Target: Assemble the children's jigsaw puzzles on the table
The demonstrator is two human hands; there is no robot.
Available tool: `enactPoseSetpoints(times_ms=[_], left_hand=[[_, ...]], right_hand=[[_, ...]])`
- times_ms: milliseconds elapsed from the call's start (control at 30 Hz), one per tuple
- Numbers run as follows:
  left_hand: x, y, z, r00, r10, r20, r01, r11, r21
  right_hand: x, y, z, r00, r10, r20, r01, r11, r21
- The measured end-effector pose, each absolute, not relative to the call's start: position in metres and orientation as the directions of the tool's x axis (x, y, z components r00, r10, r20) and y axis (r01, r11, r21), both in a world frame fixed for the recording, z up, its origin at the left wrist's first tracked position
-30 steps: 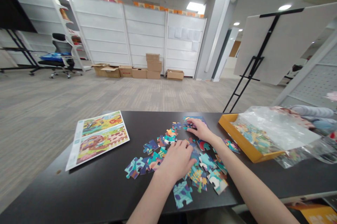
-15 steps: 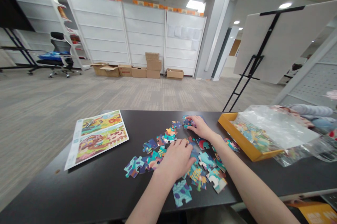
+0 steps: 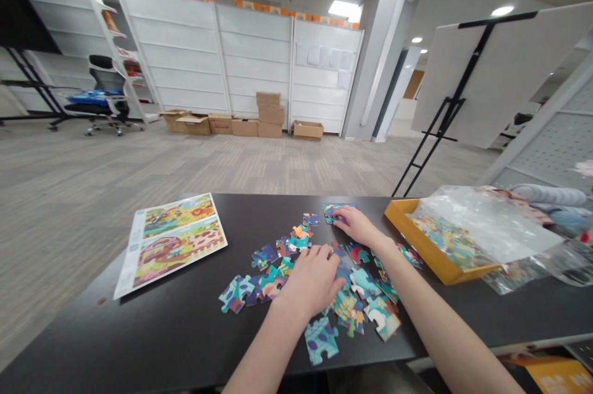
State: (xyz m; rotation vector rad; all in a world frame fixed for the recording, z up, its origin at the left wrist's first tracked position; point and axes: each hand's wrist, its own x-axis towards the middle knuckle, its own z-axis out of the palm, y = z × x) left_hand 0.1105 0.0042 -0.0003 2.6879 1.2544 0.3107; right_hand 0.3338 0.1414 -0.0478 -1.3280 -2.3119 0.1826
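Observation:
Jigsaw puzzle pieces in teal, blue and purple lie scattered across the black table, and my left hand (image 3: 312, 278) rests palm down over the pile. Its fingers lie forward with the thumb apart, and pieces beneath it are hidden. Farther away, my right hand (image 3: 354, 225) has its fingertips and thumb drawn together on a puzzle piece at the group of blue puzzle pieces (image 3: 328, 211) by the far table edge. The fingers partly cover that piece. A small blue piece (image 3: 311, 219) lies just left of the group. One teal piece (image 3: 320, 340) sits near the front edge.
On the left lies a picture sheet (image 3: 178, 239) with farm and animal scenes. A yellow box (image 3: 402, 221) on the right holds bagged pieces, with a clear plastic bag (image 3: 486, 221) over it. Beyond the table stand an easel board (image 3: 504, 73) and cardboard boxes (image 3: 271, 116).
My right hand has shifted slightly right, and its fingers have drawn closer together, showing more of the blue group. My left hand stays in place on the pile.

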Motion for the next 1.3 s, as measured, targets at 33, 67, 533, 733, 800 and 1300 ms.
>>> enactPoseSetpoints(times_ms=[33,67,533,733,800,1300], left_hand=[[0.111,0.004,0.001,0.627,0.77,0.118,0.738,-0.636,0.228],[0.11,0.004,0.001,0.627,0.77,0.116,0.738,-0.635,0.227],[0.091,0.015,0.004,0.608,0.773,0.18,0.722,-0.633,0.278],[0.048,0.033,0.014,0.441,0.881,0.17,0.841,-0.472,0.263],[0.035,0.038,0.016,0.38,0.912,0.158,0.875,-0.409,0.258],[0.003,0.033,0.022,0.32,0.933,-0.165,0.873,-0.222,0.435]], right_hand=[[0.334,0.141,-0.047,-0.433,0.843,0.318,0.789,0.525,-0.318],[0.334,0.141,-0.047,-0.441,0.842,0.31,0.795,0.527,-0.302],[0.349,0.113,-0.004,-0.341,0.929,0.144,0.852,0.37,-0.371],[0.37,0.097,0.01,-0.31,0.918,-0.248,0.889,0.187,-0.417],[0.37,0.096,0.008,-0.302,0.912,-0.278,0.896,0.172,-0.411],[0.356,0.093,0.006,-0.322,0.853,-0.41,0.909,0.158,-0.385]])
